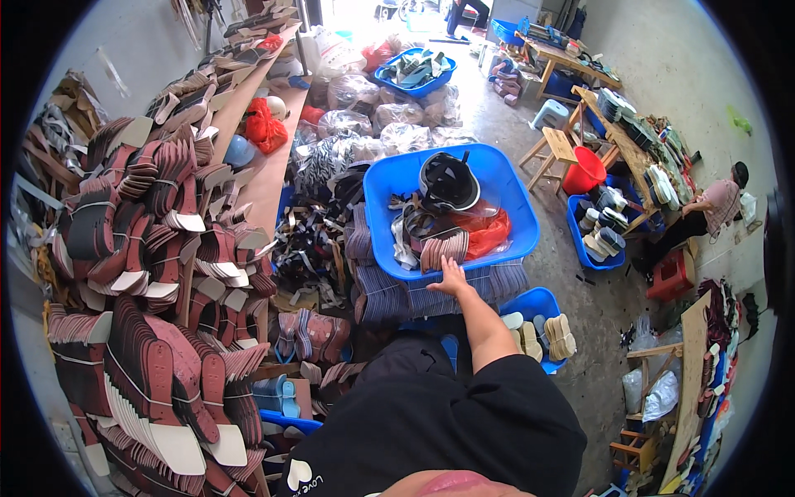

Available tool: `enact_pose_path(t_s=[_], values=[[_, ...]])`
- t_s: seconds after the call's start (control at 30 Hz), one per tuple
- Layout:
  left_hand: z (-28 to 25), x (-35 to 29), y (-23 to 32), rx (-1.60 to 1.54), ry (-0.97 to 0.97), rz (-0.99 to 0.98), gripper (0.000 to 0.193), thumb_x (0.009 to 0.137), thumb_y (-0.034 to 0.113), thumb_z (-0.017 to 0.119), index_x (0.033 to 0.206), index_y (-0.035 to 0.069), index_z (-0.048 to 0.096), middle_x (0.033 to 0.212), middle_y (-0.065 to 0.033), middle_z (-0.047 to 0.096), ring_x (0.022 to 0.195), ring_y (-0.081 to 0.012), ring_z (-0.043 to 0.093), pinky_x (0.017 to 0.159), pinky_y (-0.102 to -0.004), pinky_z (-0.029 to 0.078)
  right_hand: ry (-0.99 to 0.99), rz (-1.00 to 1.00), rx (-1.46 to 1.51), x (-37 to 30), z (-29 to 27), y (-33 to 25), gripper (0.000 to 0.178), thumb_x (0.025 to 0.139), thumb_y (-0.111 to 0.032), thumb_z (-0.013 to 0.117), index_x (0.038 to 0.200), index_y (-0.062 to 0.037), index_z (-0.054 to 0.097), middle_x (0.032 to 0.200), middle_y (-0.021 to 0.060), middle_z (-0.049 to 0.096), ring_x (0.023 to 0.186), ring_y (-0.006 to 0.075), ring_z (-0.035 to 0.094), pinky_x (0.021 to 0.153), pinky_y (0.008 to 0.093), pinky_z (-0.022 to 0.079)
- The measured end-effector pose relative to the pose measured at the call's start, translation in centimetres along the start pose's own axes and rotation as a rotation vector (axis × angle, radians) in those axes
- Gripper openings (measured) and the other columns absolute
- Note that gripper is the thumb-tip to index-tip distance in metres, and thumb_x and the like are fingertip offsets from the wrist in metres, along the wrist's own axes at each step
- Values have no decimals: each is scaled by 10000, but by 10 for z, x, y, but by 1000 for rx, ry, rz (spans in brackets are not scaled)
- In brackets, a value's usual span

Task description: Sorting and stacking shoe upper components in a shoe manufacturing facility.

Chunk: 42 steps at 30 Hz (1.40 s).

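Note:
My right hand (451, 279) reaches over the near rim of a large blue plastic tub (517, 195). Its fingers are spread, and their tips are at the edge of a bundle of stacked pinkish sole-shaped pieces (445, 251); whether they press on it I cannot tell. Behind the bundle lies a black helmet (448, 184), its hollow side showing. A red plastic bag (487, 234) is beside them, and pale and dark strips (404, 236) fill the left side. Under the tub are tied stacks of grey-blue striped pieces (397, 294). My left hand is out of view.
Tied stacks of dark red soles (157, 364) crowd the left shelves. Clear bags (352, 91) and another blue tub (418, 74) stand beyond. To the right are a blue bin of soles (538, 327), a wooden stool (553, 149), a red bucket (585, 171) and a person (716, 207) by a workbench.

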State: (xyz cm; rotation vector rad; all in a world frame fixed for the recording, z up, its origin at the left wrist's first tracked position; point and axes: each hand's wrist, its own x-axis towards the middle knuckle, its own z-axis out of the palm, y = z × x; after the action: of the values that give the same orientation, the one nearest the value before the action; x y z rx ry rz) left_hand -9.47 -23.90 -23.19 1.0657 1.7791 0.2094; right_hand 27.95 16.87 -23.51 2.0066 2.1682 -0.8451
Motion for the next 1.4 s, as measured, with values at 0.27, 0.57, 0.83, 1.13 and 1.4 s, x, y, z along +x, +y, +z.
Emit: enact_pose_path(t_s=[0.27,0.57,0.83,1.13,1.4], values=[[0,-6,-5,18,-16,0,440,843,323,552,1201,68,534,1109,-165,606,1026,-322,578,870,-382,452,-39,10,-15,0,-3,-2,1233,591,-593,736,1449,-99,1,1490,209,79,1384,335,95,1107,444,102],[-2,-2,-5,52,-48,9,430,845,318,548,1195,69,540,1107,-162,608,1025,-320,579,871,-381,452,-62,3,-1,1,-4,0,1251,582,-596,741,1447,-100,-14,1489,216,69,1385,336,81,1108,448,98],[-6,2,-8,85,-78,6,421,846,314,546,1190,71,545,1105,-159,609,1024,-318,579,872,-380,452,-52,-3,-2,-1,-3,0,1236,593,-577,747,1447,-100,-9,1483,226,84,1384,340,81,1106,454,96],[0,4,-14,82,-95,-1,411,848,310,543,1184,73,550,1104,-156,611,1024,-316,580,873,-379,452,-63,13,-3,-5,-6,-3,1230,604,-539,756,1446,-105,-28,1488,219,61,1389,330,64,1114,441,67],[11,8,-13,71,-124,4,402,850,305,540,1179,75,556,1102,-154,612,1023,-314,581,874,-378,452,-69,7,-35,-2,-5,-2,1247,591,-578,747,1447,-108,-28,1487,219,67,1384,344,81,1108,449,91]])
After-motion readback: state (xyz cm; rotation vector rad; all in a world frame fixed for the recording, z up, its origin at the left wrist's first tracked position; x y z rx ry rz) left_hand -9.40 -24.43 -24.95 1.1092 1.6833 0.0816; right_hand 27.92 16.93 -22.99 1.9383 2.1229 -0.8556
